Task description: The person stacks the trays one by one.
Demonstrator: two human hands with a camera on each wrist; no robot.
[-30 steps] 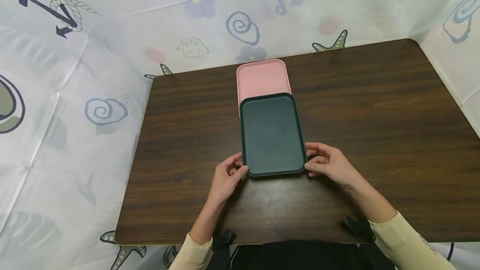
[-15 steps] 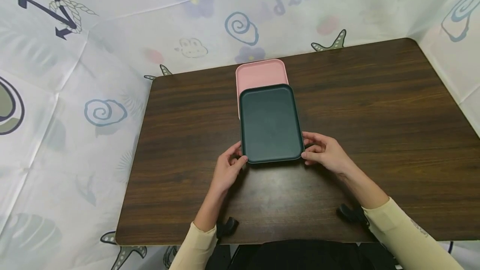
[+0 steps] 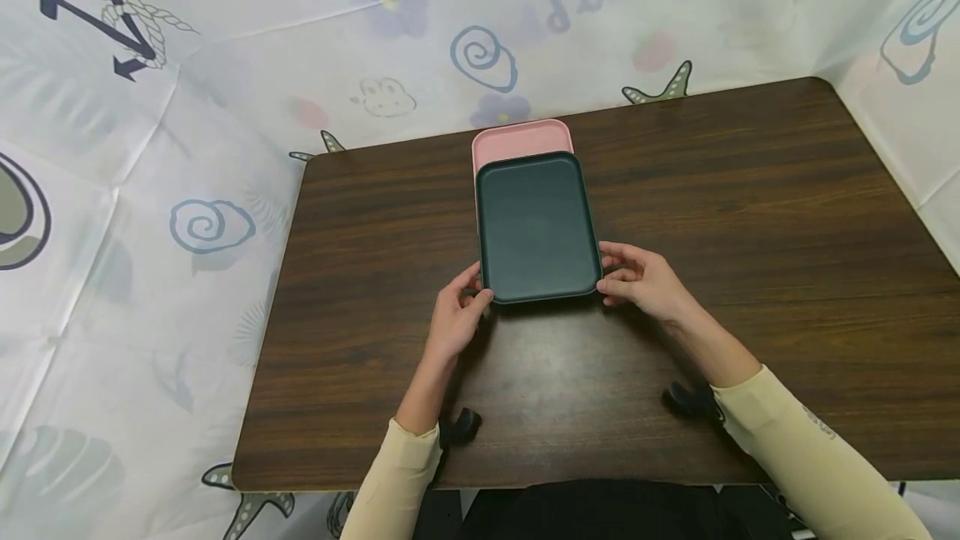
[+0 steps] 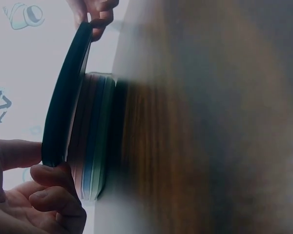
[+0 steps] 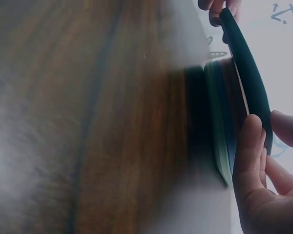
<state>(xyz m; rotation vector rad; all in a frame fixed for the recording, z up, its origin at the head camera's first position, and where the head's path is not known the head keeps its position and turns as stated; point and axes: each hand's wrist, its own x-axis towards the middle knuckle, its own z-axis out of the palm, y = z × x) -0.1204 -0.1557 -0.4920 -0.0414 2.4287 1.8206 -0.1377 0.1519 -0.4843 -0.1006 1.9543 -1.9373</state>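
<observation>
Both hands pinch the dark green tray [image 3: 537,225] at its near corners: left hand [image 3: 455,325], right hand [image 3: 642,281], above a pink tray [image 3: 520,138] on the table [image 3: 750,215]. Left wrist view: thumb and curled fingers [image 4: 53,178] clamp the rim, raised above a stack of trays [image 4: 93,141]. Right wrist view: same pinch.

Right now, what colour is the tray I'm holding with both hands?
Dark green tray, clearest in the head view.

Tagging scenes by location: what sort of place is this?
Likely a staged recording booth, not a kitchen: a wood-grain table walled by printed nautical sheets, bare except a dark tray held over a tray stack.
</observation>
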